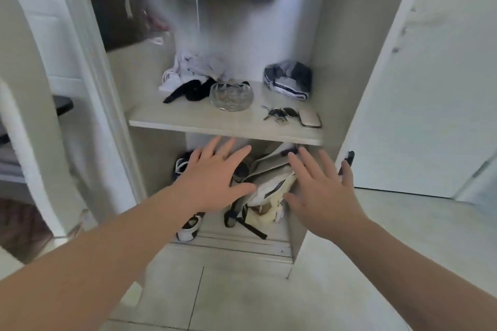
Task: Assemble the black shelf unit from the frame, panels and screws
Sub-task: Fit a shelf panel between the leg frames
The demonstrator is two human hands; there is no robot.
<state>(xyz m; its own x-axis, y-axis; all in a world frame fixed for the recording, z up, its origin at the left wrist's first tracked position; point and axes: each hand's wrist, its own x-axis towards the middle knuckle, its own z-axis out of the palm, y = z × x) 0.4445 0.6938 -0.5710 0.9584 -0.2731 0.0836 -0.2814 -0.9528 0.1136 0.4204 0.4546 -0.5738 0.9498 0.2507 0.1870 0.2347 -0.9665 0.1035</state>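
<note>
Left hand [212,183], right hand [322,191] mid-frame, fingers spread flat, gripped nothing. Beige bag [269,191] between them in lower wardrobe compartment. Shelf edge [226,129] just above fingertips. Tiled floor [242,290] open at lower frame. Where black shelf unit lay could not be told.

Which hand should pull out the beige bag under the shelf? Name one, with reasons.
Probably the right hand: it is open, its fingers reach over the top of the beige bag, and its thumb lies beside it. The left hand, also open, hovers more over the black-and-white shoe.
</note>
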